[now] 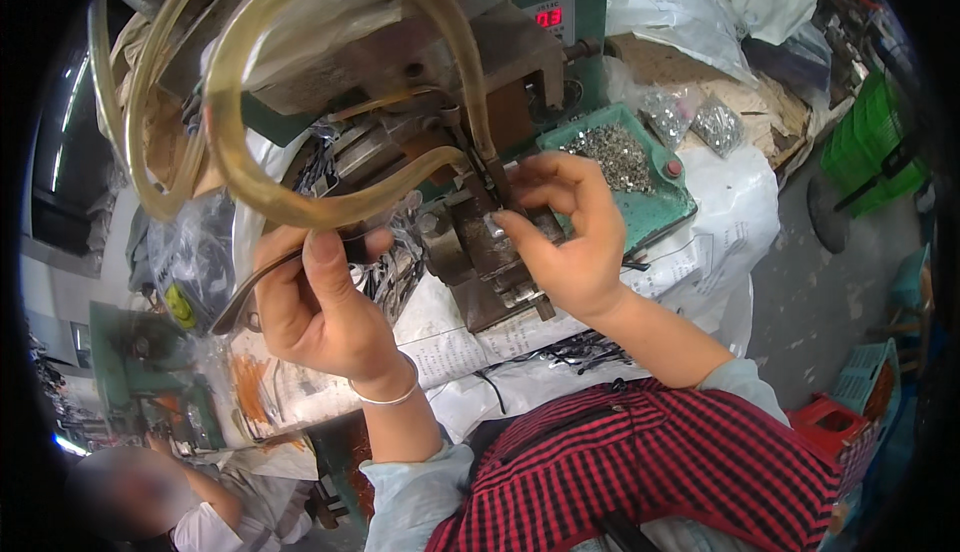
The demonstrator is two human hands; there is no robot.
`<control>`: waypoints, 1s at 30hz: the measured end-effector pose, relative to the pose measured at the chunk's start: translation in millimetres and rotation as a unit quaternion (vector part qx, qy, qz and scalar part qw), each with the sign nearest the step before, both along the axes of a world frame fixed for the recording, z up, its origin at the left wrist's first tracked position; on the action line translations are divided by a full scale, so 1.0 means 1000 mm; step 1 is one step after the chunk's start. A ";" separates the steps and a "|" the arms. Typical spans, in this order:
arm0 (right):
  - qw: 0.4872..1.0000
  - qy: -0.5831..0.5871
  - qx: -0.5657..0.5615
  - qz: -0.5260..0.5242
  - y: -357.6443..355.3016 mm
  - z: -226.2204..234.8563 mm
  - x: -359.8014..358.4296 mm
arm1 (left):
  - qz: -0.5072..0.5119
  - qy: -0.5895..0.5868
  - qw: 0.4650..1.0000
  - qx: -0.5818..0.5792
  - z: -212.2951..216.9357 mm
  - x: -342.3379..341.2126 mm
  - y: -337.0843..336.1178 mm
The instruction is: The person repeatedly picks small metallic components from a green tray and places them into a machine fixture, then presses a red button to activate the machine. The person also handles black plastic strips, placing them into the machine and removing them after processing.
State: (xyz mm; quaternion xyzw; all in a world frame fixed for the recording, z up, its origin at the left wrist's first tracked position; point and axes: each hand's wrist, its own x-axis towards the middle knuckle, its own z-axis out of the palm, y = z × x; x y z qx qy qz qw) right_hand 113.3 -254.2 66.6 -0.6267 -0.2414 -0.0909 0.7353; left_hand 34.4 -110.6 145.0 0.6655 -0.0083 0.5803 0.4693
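Note:
My left hand [325, 307] is closed on a dark, thin strap [245, 297], pinched between thumb and fingers; the strap curves down to the left from the grip. My right hand [575, 242] is at the metal tooling [475, 237] of a bench press, thumb and fingers bent together over its upper right side. Whatever the right fingertips hold there is too small or hidden to name. Thick yellowish clear tubes [235, 142] loop above my left hand and run down toward the tooling.
A green tray [665, 217] of small shiny metal pieces stands right of the press, beside bagged metal pieces [717, 127]. Dark straps [395, 282] lie behind my left hand. Green crates [870, 147] stand far right. Another person [240, 512] sits at lower left.

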 end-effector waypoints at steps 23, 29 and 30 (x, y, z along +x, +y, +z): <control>0.939 -0.031 -0.322 -0.119 -0.126 -0.066 0.091 | 0.002 0.107 0.891 0.440 -0.061 -0.002 -0.034; 0.868 -0.057 -0.468 -0.156 -0.122 -0.069 0.064 | 0.006 0.121 0.894 0.432 -0.066 -0.004 -0.034; 0.862 -0.067 -0.476 -0.164 -0.118 -0.068 0.064 | 0.008 0.121 0.898 0.422 -0.069 -0.005 -0.035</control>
